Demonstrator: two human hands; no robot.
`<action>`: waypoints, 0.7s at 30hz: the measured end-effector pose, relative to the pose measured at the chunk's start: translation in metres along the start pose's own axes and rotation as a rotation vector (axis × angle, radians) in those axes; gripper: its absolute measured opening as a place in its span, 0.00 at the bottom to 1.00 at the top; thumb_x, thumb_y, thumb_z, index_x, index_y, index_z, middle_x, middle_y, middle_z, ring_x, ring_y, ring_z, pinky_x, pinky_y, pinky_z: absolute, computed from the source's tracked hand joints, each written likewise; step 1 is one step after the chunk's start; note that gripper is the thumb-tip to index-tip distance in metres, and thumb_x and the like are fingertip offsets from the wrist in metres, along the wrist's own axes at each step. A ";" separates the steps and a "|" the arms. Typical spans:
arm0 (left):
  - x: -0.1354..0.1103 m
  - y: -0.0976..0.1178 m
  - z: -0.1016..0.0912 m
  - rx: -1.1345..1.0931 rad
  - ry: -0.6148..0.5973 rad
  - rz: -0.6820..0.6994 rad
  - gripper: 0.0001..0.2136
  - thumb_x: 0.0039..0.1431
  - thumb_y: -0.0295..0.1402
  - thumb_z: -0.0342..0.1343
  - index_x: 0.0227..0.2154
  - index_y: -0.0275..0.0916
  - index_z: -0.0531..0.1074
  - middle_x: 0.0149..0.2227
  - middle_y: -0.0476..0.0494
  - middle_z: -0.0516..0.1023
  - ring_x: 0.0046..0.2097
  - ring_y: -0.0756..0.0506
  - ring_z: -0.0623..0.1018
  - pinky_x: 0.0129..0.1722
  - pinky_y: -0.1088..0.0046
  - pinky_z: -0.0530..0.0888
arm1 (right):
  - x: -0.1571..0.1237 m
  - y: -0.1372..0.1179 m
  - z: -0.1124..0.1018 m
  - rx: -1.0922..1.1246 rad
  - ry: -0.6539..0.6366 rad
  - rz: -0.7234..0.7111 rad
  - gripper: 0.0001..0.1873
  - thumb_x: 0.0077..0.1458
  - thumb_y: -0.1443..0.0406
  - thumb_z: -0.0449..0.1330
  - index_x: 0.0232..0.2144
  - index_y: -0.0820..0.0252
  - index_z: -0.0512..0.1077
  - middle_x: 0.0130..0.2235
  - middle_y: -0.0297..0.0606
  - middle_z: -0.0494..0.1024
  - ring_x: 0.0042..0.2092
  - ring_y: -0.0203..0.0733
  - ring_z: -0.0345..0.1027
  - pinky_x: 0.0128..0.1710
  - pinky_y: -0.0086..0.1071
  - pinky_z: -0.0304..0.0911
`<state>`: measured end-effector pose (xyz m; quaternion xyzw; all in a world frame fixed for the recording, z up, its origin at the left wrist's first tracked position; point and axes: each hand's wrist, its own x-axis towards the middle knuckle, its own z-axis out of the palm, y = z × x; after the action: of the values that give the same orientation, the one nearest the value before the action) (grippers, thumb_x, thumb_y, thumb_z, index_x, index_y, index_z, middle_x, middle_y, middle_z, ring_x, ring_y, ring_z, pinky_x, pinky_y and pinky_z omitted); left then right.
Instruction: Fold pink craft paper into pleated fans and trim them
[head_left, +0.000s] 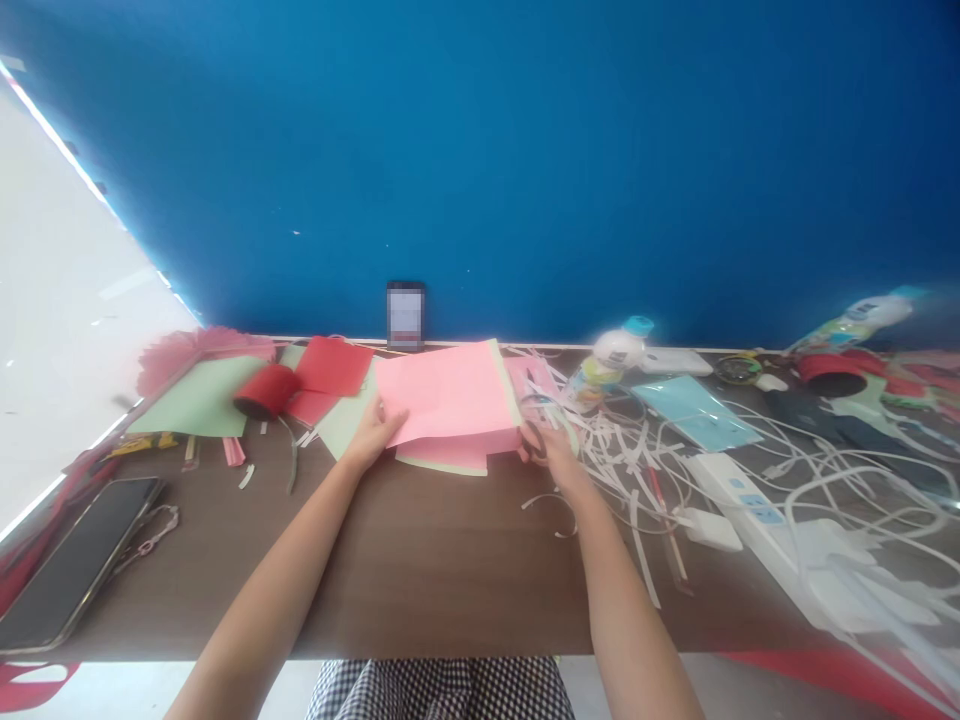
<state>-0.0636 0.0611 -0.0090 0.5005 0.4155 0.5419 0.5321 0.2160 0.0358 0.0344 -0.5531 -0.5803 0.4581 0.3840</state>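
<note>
My left hand (375, 432) grips the left edge of a pink paper sheet (450, 392), thumb on top. Along the sheet's right edge runs a pale green paper strip (507, 385). At that edge my right hand (556, 452) is closed round the handles of a pair of scissors (535, 440); the blades are hard to make out. More pink and pale green paper (450, 463) lies under the sheet. Thin curled paper strips (555, 512) rest beside my right hand.
Left are red paper (341, 365), a red roll (266, 391), green paper (202, 395) and a phone (79, 560). Another phone (406, 316) leans on the blue wall. Right are a bottle (611, 360), a blue packet (697, 412), tangled white cables and a power strip (750, 505).
</note>
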 end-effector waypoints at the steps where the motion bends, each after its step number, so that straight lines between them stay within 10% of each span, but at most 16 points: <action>1: 0.000 0.000 0.000 -0.001 0.001 0.000 0.31 0.49 0.40 0.56 0.55 0.39 0.53 0.50 0.37 0.68 0.49 0.42 0.71 0.48 0.64 0.69 | 0.000 0.000 0.000 -0.002 -0.003 0.000 0.24 0.46 0.47 0.52 0.14 0.61 0.63 0.15 0.30 0.63 0.19 0.30 0.53 0.17 0.24 0.46; 21: -0.001 -0.001 -0.001 -0.016 0.003 -0.010 0.30 0.50 0.38 0.56 0.54 0.39 0.54 0.51 0.36 0.67 0.49 0.41 0.71 0.50 0.62 0.68 | 0.005 0.012 -0.004 -0.088 0.010 -0.020 0.25 0.48 0.48 0.53 0.12 0.60 0.62 0.18 0.31 0.63 0.23 0.33 0.55 0.23 0.28 0.50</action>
<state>-0.0647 0.0605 -0.0105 0.4934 0.4145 0.5434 0.5380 0.2226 0.0403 0.0238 -0.5660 -0.6033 0.4255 0.3668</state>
